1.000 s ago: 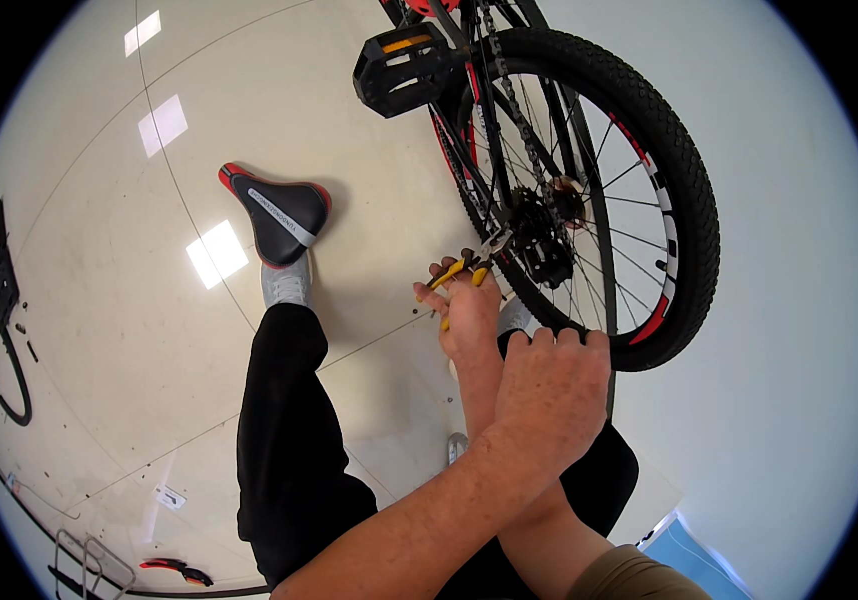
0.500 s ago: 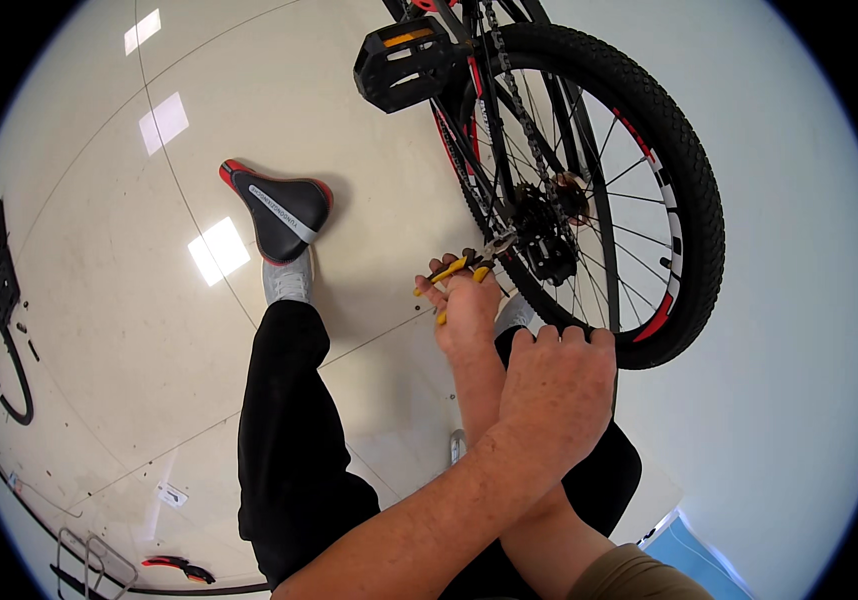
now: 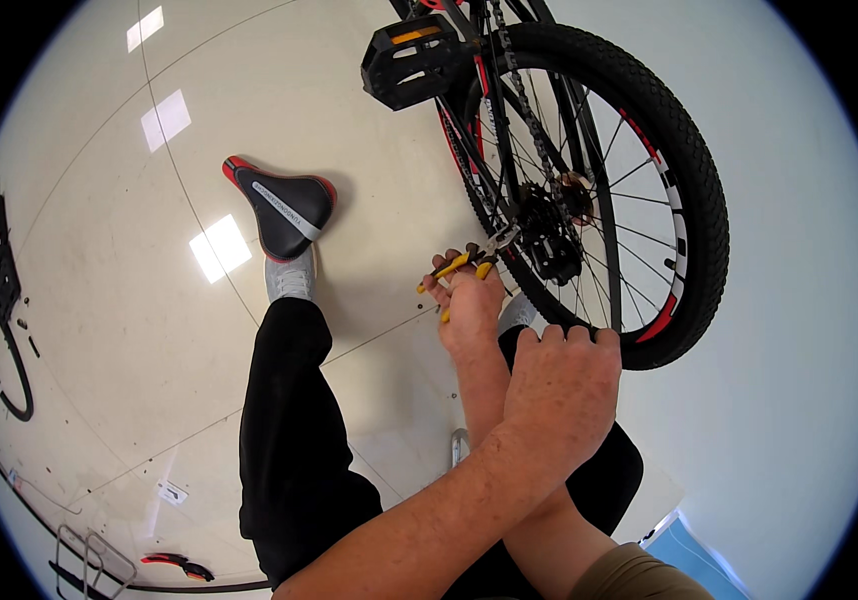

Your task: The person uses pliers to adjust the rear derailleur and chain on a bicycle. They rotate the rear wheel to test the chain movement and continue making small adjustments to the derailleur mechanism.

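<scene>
My forearms cross, the left over the right. My right hand (image 3: 474, 308) grips the yellow-and-black handles of pliers (image 3: 461, 268), some of its fingers spread around them. Their metal jaws meet the area beside the rear derailleur (image 3: 552, 250) of a black-and-red bicycle; exactly what they pinch is too small to tell. My left hand (image 3: 564, 375) is closed over the near edge of the bicycle's rear tire (image 3: 701, 215), knuckles up and fingertips hidden. A dark flat bar (image 3: 606, 235) runs past the spokes to this hand. The chain (image 3: 529, 110) leads up from the derailleur.
A black-and-red saddle (image 3: 284, 215) stands on the tiled floor by my left shoe (image 3: 291, 278). A black pedal (image 3: 414, 65) juts left from the bicycle. Dark bicycle parts (image 3: 7, 350) lie far left, a red-and-black piece (image 3: 177, 566) lower left. A pale wall rises at right.
The whole scene has shifted very slightly to the right in view. My hands keep the same hold on the pliers and at the tire.
</scene>
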A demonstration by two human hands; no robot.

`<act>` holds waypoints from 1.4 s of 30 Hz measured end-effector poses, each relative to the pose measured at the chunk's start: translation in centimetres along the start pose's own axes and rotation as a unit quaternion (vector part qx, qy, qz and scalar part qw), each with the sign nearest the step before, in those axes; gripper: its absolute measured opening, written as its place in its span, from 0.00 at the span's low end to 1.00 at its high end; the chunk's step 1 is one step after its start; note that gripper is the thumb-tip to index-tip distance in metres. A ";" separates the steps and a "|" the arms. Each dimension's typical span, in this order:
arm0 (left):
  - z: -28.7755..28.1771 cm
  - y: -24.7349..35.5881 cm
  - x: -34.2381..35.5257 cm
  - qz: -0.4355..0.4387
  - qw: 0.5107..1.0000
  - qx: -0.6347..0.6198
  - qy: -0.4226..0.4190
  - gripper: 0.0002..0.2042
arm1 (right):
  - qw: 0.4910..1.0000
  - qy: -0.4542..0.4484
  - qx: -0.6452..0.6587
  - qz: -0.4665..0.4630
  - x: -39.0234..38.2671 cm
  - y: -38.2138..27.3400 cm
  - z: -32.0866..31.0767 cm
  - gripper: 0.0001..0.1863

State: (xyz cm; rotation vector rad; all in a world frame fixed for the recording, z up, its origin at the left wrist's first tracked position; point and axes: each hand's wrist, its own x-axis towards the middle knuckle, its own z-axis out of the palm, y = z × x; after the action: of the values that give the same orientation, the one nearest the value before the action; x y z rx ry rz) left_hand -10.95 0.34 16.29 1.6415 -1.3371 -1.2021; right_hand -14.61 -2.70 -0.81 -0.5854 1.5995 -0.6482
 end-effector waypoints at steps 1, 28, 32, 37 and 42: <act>0.0 0.1 0.1 0.001 1.000 -0.001 -0.003 0.12 | 1.000 0.005 0.013 0.000 -0.1 0.0 0.1 0.20; 0.0 -0.1 0.0 -0.007 1.000 0.004 0.009 0.10 | 0.992 -0.090 0.087 0.017 0.2 0.1 -1.6 0.29; 0.0 -0.3 -0.1 -0.008 1.000 0.001 0.001 0.10 | 0.903 -0.250 0.343 0.061 0.6 -0.2 -2.1 0.29; 0.6 0.0 0.0 -0.004 1.000 0.000 0.013 0.11 | 0.817 -0.322 0.465 0.109 0.4 -0.8 -3.0 0.35; 0.2 0.0 0.1 -0.005 1.000 0.002 0.000 0.11 | 0.976 -0.158 0.140 0.048 0.0 -0.2 -3.0 0.38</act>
State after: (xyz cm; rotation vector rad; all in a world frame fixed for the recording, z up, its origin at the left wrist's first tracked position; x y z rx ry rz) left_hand -11.13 0.27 16.16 1.6521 -1.3345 -1.2055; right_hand -17.56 -2.60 -0.41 -0.3771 1.2054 -0.6595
